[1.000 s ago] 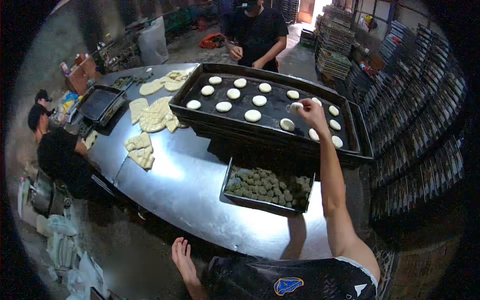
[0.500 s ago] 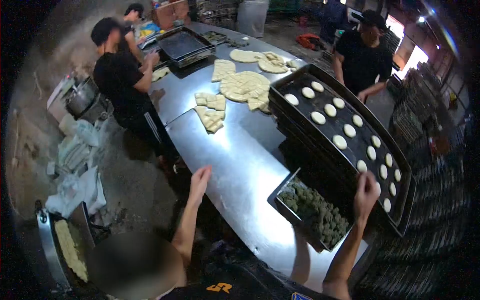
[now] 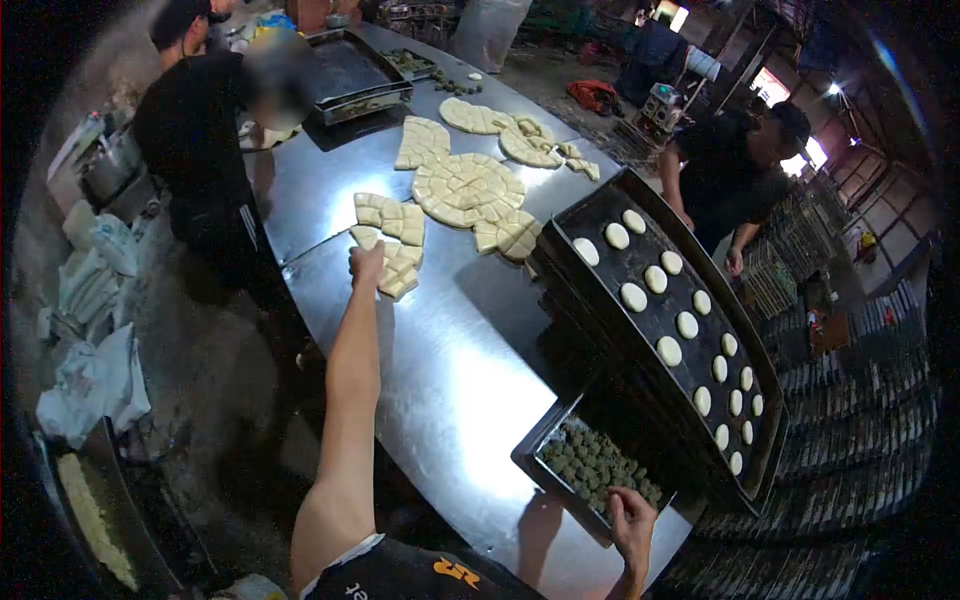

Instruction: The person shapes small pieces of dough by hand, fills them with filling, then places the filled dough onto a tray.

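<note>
Tabletop [image 3: 470,390]: tray [image 3: 548,488] of greenish lumps [image 3: 595,460]

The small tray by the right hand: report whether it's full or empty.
Not empty: dark lumps cover the lit part of the small tray. Whether it's full, I cannot tell: the far side is shadowed.

The workshop is dim, with hard white glare pooled on the silvery sheet-metal tabletop [image 3: 485,390] and strong light burning out the small rectangular openings [image 3: 770,88] at upper right, near a blue streak of lens flare [image 3: 898,85]. Deep shadow lies beside the long black metal tray [image 3: 615,269], while the pale, scored dough slabs [image 3: 468,190] look fairly sharp. Fisheye distortion bows the tabletop's edge, black vignetting fills the corners, and a round smudge [image 3: 280,78] blurs one spot at upper left.
</note>
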{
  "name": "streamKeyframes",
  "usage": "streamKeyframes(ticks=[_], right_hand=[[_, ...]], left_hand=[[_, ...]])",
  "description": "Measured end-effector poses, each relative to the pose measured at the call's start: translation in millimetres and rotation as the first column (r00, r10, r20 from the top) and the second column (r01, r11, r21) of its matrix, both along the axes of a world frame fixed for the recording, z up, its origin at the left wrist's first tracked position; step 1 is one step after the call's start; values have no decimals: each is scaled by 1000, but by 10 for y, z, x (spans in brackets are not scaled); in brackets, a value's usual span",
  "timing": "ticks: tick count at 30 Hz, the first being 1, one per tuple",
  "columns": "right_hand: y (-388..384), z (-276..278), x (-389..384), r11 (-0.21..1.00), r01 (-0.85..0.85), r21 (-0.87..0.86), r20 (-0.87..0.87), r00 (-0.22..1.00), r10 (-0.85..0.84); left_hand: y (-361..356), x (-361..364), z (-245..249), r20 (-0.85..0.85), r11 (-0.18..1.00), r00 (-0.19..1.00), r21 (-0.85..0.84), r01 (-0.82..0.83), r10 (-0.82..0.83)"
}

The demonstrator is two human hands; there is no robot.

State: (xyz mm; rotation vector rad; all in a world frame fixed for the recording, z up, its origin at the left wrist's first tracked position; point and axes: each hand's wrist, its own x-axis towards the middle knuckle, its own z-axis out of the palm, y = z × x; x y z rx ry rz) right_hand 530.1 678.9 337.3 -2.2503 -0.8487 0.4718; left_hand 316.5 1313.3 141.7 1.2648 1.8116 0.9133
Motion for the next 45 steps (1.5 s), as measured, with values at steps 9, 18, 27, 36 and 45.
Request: streamKeyframes(ticks=[9, 18, 27, 36, 45], right_hand=[[103, 257, -96, 984, 14, -177, -123, 992, -36], [926, 108, 5, 940, -271, -209, -15, 962, 274], [1151, 196, -192, 931, -344, -120, -99, 937, 334], [931, 52, -355, 934, -353, -60, -157, 927, 341], [595, -91, -532, 905, -425, -23, -157, 895, 417]], left_hand=[[588, -64, -156, -211, 988, 977, 153, -3, 36], [213, -194, 337, -125, 759, 756, 28, 650, -643], [63, -113, 813, 635, 389, 551, -392, 834, -542], [-2017, 207, 462, 984, 82, -40, 54, 995, -172], [-2038, 7, 329, 67, 465, 465, 263, 845, -883]])
